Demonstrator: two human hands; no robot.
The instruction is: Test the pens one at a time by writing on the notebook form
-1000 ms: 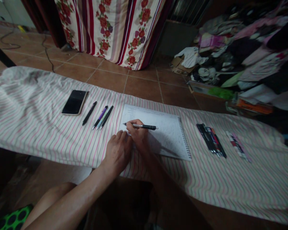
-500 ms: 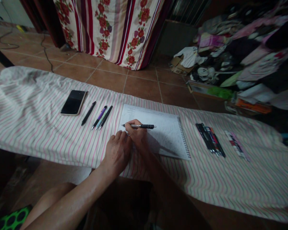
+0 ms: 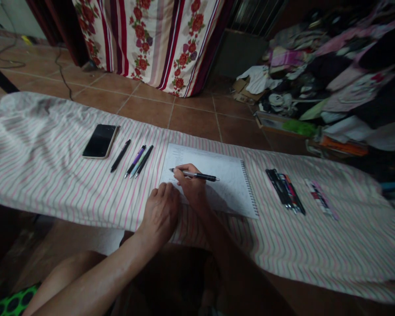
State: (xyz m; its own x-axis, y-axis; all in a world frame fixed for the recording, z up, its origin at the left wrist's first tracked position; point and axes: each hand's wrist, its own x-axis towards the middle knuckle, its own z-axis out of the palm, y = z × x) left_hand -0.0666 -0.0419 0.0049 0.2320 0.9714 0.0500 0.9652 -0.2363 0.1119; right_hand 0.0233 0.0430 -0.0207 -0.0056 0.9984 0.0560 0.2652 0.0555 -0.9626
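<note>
My right hand [image 3: 193,188] is closed round a black and silver pen [image 3: 206,177], held tilted over the left part of a spiral notebook [image 3: 228,171]. The pen's tip is at the page, though I cannot tell whether it touches. Faint writing shows on the page, and the wire spiral runs down its right side. Beside it, my left hand [image 3: 161,208] rests with curled fingers on the notebook's near left corner, knuckles up. Its fingertips and palm are hidden.
A striped cloth [image 3: 52,175] covers the bench. Left of the notebook lie a phone [image 3: 100,141], a black pen [image 3: 120,156] and a few more pens [image 3: 139,161]. To the right are a bunch of pens [image 3: 285,191] and a pink-and-white group [image 3: 321,199]. Clothes [image 3: 345,87] are heaped beyond.
The right hand has shifted slightly right, and the pen's back end has swung toward me. My left hand has dropped a little nearer. Everything else lies as before; the view moved slightly.
</note>
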